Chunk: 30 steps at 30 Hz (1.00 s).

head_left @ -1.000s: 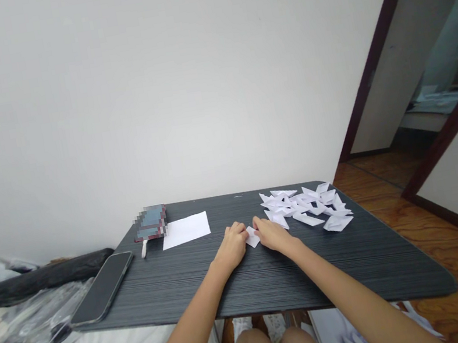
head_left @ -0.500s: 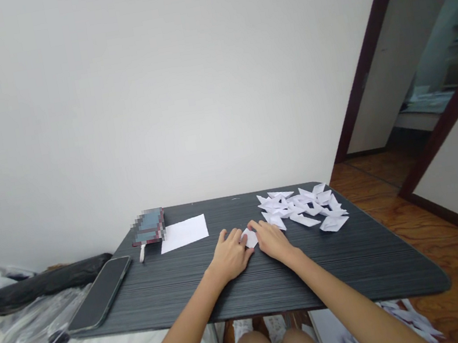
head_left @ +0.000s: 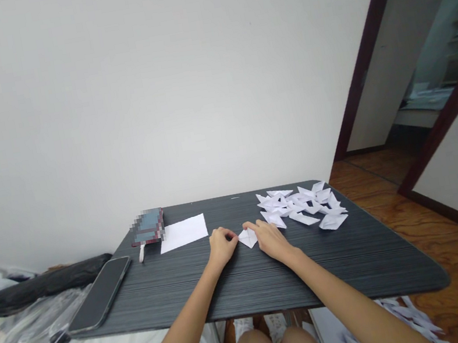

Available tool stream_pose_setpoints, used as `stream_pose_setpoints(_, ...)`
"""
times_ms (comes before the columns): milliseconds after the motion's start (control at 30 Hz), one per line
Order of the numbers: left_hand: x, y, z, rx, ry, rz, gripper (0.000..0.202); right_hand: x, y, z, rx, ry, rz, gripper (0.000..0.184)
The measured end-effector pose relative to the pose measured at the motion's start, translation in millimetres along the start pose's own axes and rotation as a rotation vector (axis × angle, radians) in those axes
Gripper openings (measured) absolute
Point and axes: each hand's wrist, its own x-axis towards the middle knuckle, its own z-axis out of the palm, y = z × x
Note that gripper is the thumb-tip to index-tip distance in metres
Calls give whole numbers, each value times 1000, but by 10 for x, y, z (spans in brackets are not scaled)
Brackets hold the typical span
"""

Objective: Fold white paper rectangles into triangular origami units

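Note:
A small folded piece of white paper (head_left: 248, 239) lies on the dark table between my hands, its lower point turned towards me. With thumb and fingertips together, my left hand (head_left: 223, 246) pinches the paper's left corner. My right hand (head_left: 271, 237) grips the right side, its index finger across the top edge; the thumb and the paper's right corner are hidden beneath this hand. Several folded white paper boats (head_left: 301, 206) lie in a loose cluster beyond and to the right of my right hand.
A flat white sheet (head_left: 183, 232) lies left of my hands beside a blurred dark booklet (head_left: 147, 227) with a white tab. A phone (head_left: 100, 295) rests at the table's left edge. Below on the right are more folded papers (head_left: 408, 317). The wall (head_left: 218, 108) stands behind the table (head_left: 360, 260).
My left hand has shifted left and its spread fingers have closed in a pinch at the paper's left corner. More of the paper shows. My right index finger has moved slightly left along the top.

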Motion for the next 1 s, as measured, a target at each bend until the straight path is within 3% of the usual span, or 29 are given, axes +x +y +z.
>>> stream_pose_setpoints(100, 30, -6, 13, 86, -21, -89, 12, -9, 17, 6, 8, 14, -62, 38)
stream_pose_setpoints(233, 19, -42, 4, 195, 97, -108, 13, -11, 32, 15, 9, 44, -93, 37)
stream_pose_setpoints(333, -73, 3, -20, 117, 125, 168, 23, -4, 33, 19, 20, 29, -95, 34)
stream_pose_setpoints(400, -148, 73, -23, 72, -4, 437, 29, -8, 29, 10, 18, 12, -95, 31)
stream_pose_setpoints(500, -215, 165, -7, 118, -93, 548, 30, -51, 15, -35, -9, 2, -113, 28)
stream_pose_setpoints(733, -208, 146, -52, 357, -111, 523, 29, -233, -15, -177, -81, -4, -146, 37)
stream_pose_setpoints(1000, -145, 92, -134, 321, -97, 462, 14, -232, 82, -9, 180, 150, -22, 28)
